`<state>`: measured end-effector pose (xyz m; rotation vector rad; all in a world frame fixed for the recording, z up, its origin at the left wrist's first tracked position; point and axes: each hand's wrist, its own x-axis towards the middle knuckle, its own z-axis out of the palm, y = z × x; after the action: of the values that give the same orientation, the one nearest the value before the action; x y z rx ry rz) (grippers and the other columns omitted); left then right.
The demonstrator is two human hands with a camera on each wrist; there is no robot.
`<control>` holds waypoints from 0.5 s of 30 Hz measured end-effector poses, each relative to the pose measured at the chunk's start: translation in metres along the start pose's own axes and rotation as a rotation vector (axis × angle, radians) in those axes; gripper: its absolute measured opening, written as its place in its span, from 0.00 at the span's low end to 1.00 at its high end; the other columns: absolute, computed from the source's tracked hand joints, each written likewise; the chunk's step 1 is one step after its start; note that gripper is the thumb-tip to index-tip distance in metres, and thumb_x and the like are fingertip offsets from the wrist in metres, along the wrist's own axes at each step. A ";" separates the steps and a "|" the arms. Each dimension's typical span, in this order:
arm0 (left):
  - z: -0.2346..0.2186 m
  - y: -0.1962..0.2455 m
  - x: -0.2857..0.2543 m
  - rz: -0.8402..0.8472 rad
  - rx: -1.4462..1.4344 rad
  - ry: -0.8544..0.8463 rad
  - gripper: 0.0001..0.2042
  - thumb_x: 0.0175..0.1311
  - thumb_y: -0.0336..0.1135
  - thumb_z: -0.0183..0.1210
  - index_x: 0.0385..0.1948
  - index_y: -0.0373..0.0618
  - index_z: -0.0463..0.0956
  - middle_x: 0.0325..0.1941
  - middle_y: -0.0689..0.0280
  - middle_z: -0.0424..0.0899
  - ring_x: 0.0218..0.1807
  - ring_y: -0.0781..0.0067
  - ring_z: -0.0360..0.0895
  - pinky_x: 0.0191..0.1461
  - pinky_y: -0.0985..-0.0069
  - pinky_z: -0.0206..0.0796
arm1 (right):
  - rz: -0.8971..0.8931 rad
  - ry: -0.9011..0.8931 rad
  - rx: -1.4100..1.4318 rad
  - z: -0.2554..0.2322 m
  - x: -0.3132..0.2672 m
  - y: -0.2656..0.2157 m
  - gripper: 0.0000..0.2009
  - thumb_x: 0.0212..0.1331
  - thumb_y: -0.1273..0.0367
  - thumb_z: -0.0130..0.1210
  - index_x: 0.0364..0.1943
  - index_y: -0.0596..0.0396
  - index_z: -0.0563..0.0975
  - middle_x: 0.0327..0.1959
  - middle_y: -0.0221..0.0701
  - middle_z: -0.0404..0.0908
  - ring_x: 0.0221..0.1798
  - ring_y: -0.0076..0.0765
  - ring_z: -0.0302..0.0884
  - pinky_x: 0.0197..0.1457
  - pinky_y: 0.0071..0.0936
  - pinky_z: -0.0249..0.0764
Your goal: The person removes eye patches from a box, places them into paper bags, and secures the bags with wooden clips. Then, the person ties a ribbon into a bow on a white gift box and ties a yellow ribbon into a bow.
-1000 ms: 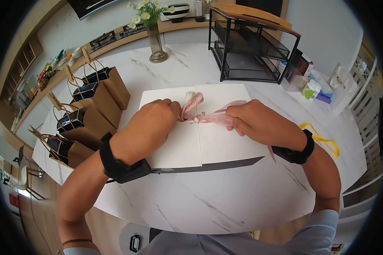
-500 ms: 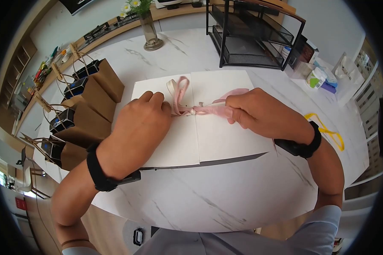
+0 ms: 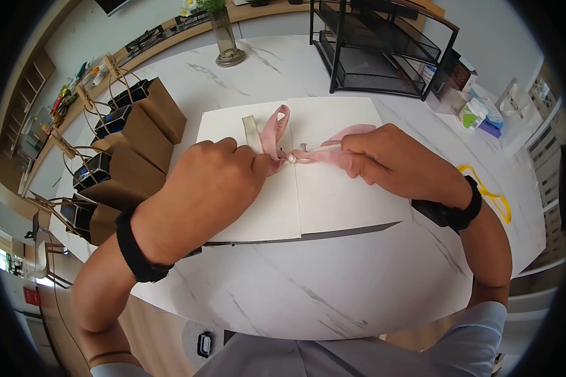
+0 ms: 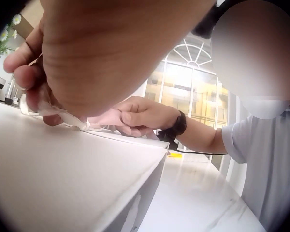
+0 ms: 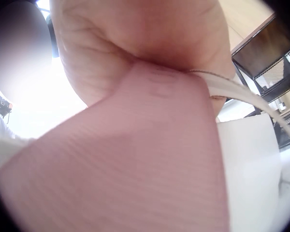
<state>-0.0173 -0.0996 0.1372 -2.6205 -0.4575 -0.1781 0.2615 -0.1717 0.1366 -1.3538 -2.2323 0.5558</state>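
Note:
A white box with two lid flaps lies on the marble table, a pink and cream ribbon knotted across its top. Just left of the knot, my left hand pinches the ribbon, its fingertips mostly hidden in the head view. One pink loop and a cream end stand up beside those fingers. On the other side, my right hand grips pink and cream ribbon between curled fingers and thumb. A wide pink band hangs from that hand in the right wrist view, with a cream strip beside it.
Several brown paper bags with clipped handles line the left. Behind the box stand a glass vase of flowers and a black mesh rack. Small containers sit at the right, near a yellow strap.
The head view has tilted down. My left hand has shifted slightly away from the knot and back toward it, and the cream end now stands apart from the pink loop. My right hand keeps its grip.

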 end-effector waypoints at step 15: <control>-0.017 0.017 -0.028 -0.018 0.055 -0.075 0.05 0.52 0.28 0.60 0.27 0.44 0.72 0.22 0.67 0.73 0.29 0.68 0.76 0.30 0.71 0.70 | -0.091 0.002 -0.366 -0.003 -0.023 -0.017 0.11 0.66 0.64 0.59 0.31 0.57 0.76 0.25 0.40 0.77 0.31 0.51 0.78 0.35 0.40 0.72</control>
<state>-0.0387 -0.1295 0.1395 -2.5771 -0.5043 -0.0720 0.2600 -0.1993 0.1445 -1.4087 -2.4637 0.1139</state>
